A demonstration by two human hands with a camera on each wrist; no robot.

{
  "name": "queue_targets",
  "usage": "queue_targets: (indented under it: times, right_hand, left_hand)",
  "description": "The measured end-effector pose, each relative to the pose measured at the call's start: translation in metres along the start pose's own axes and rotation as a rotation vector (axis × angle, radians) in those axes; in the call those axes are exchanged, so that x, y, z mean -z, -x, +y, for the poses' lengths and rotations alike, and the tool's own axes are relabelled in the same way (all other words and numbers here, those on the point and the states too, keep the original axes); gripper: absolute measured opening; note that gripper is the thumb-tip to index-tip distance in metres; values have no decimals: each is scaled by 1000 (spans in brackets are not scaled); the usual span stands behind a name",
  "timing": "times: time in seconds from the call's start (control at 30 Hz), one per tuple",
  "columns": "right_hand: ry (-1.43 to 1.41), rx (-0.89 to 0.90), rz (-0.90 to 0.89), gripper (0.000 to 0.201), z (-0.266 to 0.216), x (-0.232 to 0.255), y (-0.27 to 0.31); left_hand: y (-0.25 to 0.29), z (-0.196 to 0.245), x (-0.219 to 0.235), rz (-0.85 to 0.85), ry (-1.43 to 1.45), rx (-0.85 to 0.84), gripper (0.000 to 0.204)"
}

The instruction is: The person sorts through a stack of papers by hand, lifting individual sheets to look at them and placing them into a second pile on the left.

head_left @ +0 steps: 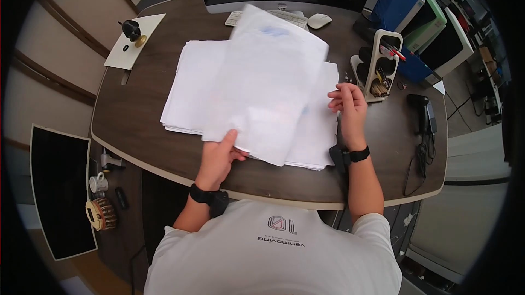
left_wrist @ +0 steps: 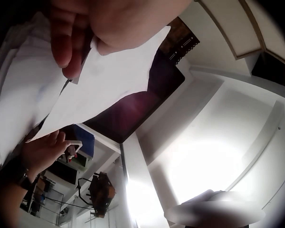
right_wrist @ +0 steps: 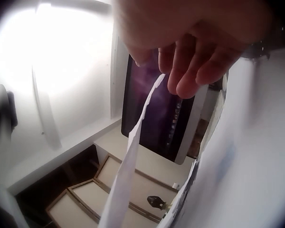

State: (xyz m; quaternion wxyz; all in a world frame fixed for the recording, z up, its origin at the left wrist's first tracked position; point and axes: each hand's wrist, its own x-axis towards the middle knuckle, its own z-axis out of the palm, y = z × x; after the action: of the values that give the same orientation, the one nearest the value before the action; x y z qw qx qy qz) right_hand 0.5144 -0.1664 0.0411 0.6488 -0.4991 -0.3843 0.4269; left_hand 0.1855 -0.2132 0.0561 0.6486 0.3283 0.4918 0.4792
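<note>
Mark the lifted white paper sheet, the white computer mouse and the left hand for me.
Lifted white paper sheet (head_left: 268, 76), head view: middle of its face.
White computer mouse (head_left: 319, 21), head view: top shell.
Left hand (head_left: 215, 161), head view: back of the hand.

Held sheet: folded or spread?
Spread. The head view shows the sheet opened wide over the stack, not doubled over, its near edge pinched in the left hand.

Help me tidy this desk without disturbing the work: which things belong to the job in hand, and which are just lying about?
In the job:
- raised sheet, held by the left hand
- white papers beneath it

Apparently lying about:
- keyboard
- mouse
- pen holder
- black corded device
- mug
</note>
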Motion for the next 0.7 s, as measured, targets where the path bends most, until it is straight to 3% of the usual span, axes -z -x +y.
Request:
queue_targets:
  times: [0.03,0.1,0.17,0.27,0.53,0.63,0.7]
  right_hand:
    - [-7,1,2,17,7,7,-5]
    - [306,177,92,19,27,18,-15]
    - [370,140,130,27,25,18,-14]
    - [786,204,112,54,26,20,-12]
    - [910,99,22,66,18,14,-5]
    - [878,119,15,63,18,14,-4]
    - [881,235,15,56,17,12,-2]
  left_hand:
    - [-1,5,8,0,-6,-3,31]
    - [-1,18,33,156,132,-60,27]
    - [-8,25,65,240,163,-74,24]
    - [-18,32,99,321,117,-92,24]
    - [-41,37,118,341,18,-33,26]
    - [-44,38,114,330,-4,-1,26]
    - [-50,35,117,344,-43,47,26]
